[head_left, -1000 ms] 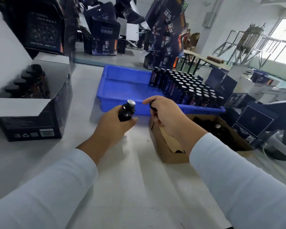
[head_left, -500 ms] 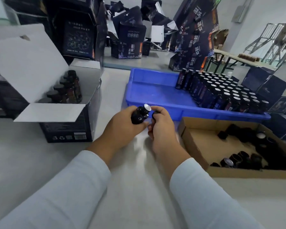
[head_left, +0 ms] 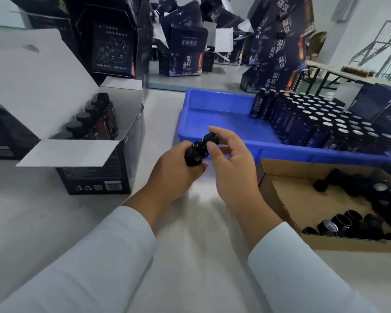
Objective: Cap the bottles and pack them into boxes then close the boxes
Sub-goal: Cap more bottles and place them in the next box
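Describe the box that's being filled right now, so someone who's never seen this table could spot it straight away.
Start at the blue tray of bottles in the middle of the table and look left. There stands a dark open box with white flaps spread wide and a row of capped bottles inside. The other dark boxes stand further back; this is the one nearest the hands.
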